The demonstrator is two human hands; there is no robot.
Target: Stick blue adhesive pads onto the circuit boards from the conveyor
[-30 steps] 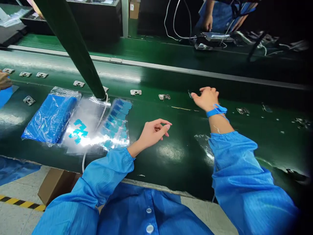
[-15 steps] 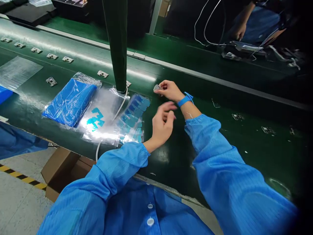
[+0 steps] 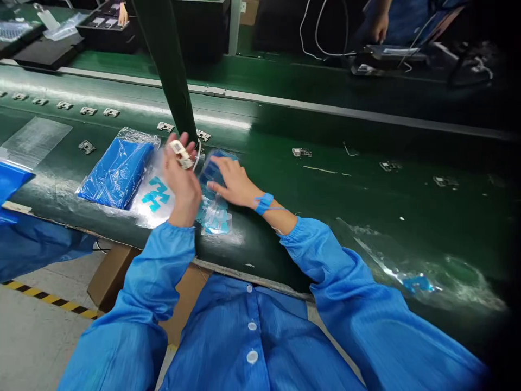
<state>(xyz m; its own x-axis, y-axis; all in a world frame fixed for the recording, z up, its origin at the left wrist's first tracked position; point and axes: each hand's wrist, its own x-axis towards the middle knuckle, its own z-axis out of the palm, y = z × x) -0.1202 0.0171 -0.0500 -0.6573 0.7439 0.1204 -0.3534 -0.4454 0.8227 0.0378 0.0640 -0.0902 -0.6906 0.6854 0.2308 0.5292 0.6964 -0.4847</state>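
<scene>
Presently the small metal part is off the worktop, raised just in front of the foot of the dark green post. The left hand has its grip closed on the part, pinching it between thumb and fingertips. The part is oblong. Its long axis slants, with the upper end toward the post and the lower end down toward the right hand, and its pale face is turned up to the camera.

The right hand lies on the sheet of blue labels, below and just right of the post's foot. Its grip is open, the fingers laid flat on the sheet, and it holds nothing that shows. A blue wrist strap sits on that wrist.

Judgement: the step in hand appears to be taking a label off the sheet while the part is held ready. To do it well:
- keep the part pinched by its edges, leaving the pale face uncovered;
- press the sheet flat so one label lifts cleanly;
- keep clear of the white cable at the post's foot.

Left of the post lie a clear film with cyan pieces and a bagged blue pack. More loose metal parts lie on the worktop, well to the post's right.
</scene>
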